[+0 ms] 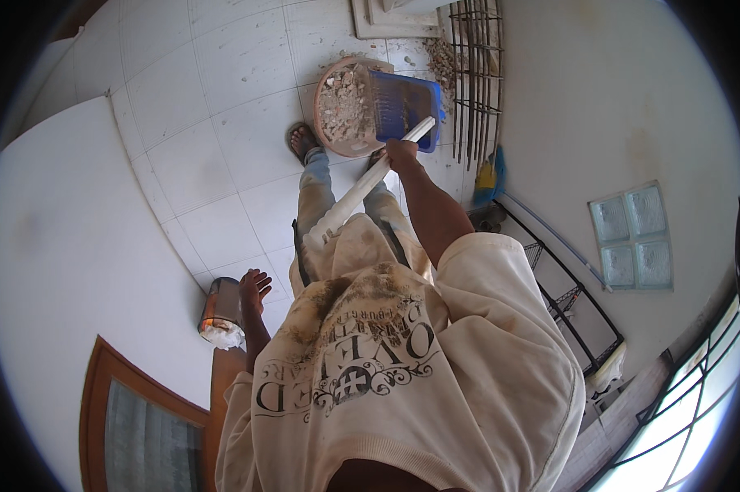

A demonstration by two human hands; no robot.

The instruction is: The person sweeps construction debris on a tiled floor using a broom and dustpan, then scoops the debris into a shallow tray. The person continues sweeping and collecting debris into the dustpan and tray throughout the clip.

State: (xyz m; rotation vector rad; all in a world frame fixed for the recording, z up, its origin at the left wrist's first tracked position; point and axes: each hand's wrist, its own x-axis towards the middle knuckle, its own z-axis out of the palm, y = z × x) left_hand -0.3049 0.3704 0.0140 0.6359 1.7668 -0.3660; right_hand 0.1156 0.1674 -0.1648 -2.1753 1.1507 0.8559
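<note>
My right hand (401, 153) is closed round a long white handle (362, 187), which runs from the blue dustpan (419, 98) back toward my waist. The dustpan lies over the right side of a round pinkish basin (341, 139). Pale rubble and dust (345, 102) fill the part of the basin that shows. Away to the left, my left hand (256, 287) hangs with fingers apart and nothing in it. Nearest to it is a dark, shiny cylindrical bin (220, 303) with white stuff at its top.
My feet (304, 141) stand close to the basin on white floor tiles (222, 148) with scattered debris. Metal bars (476, 82) lean along the right wall, beside small rubble (441, 66). A black metal rack (571, 299) stands at right. A wood-framed door (99, 394) is at lower left.
</note>
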